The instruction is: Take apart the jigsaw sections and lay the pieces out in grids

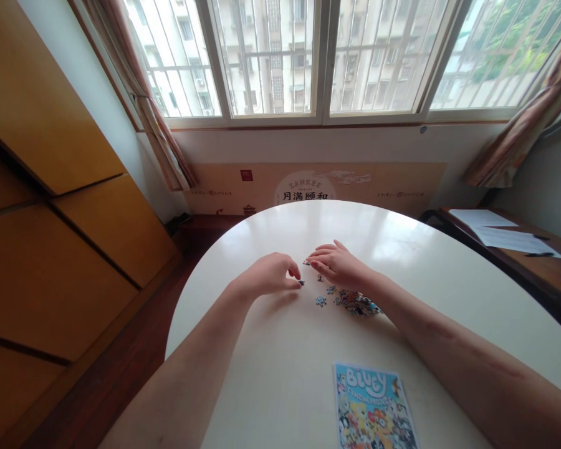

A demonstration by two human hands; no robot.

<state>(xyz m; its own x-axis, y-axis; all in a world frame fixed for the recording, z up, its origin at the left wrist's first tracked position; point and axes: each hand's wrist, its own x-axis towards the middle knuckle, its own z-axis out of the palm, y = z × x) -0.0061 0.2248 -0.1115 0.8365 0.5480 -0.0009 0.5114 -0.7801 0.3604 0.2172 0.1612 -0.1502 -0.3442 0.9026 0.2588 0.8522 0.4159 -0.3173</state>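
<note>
Surface (271, 380) first: one white, rounded top, its far edge a clean curve, broad bare room beyond the fingers and out on the left. Two arms reach in, left (215, 349) and right (444, 340). One Bluey picture sheet (376, 405) lies closest to the person, long axis running away from them, title at the far end. Right grip (339, 265): palm down, fingers stretched leftward; whether it holds anything, I can't tell. Left grip (273, 274): narrow, finger and thumb pinching one jigsaw piece (302, 283), its long axis too small to read. One jigsaw heap (358, 304), wider left to right, runs up against the right arm. And at least four loose pieces (321, 301) lie left of it, pointing various ways, one at the right fingertips.
</note>
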